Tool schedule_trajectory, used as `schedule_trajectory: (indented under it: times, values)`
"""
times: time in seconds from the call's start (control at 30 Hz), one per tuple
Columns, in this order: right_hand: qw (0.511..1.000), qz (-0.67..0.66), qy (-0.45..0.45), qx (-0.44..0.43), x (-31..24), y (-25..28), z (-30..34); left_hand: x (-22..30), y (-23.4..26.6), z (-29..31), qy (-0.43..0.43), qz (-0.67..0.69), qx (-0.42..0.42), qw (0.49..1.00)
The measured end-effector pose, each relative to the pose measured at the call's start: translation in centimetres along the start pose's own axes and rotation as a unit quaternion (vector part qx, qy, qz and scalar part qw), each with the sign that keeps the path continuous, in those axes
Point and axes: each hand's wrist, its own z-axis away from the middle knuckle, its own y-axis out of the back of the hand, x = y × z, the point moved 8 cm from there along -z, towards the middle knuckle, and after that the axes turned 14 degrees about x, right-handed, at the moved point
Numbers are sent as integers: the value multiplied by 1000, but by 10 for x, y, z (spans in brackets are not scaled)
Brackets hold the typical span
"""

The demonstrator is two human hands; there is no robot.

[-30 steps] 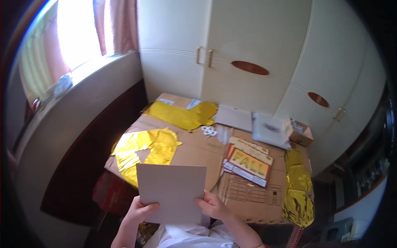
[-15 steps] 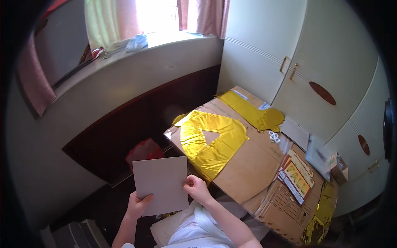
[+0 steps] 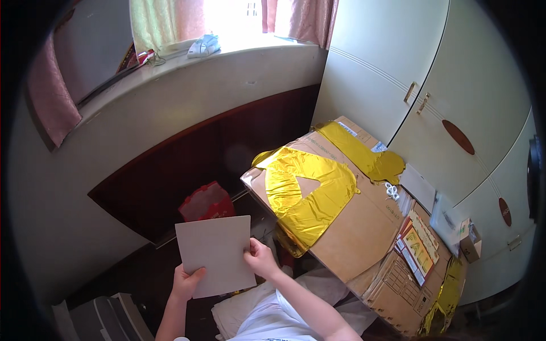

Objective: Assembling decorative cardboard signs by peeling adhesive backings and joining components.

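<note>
A flat, pale grey rectangular sheet of card, blank on the face I see, is held up in front of my body. My left hand grips its lower left edge, with the thumb lying over the front and the other fingers hidden behind. At the right edge, my right hand is closed, its curled fingers pinching the border about halfway up. Beyond the sheet and to the right, a flat yellow foil balloon with a triangular opening lies on large brown cardboard.
Another yellow foil balloon, white scissors and a printed colourful packet rest on the cardboard. A small brown box stands at its right end. Past the sheet sits a red bag. Pale wardrobe doors rise behind.
My view has swung slightly left, so the cardboard and window appear farther right. The sheet has shifted a little left in view, still between both hands.
</note>
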Motion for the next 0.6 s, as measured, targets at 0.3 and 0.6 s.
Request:
schedule_trajectory:
  times: [0.3,0.6]
  values:
    - [882,-306,-297,-201,-15,-13,16,-8,18,-8,55,50,21,997]
    - [848,-397,-252,-246,-23,-13,23,-25,-3,-2,134,167,-22,977]
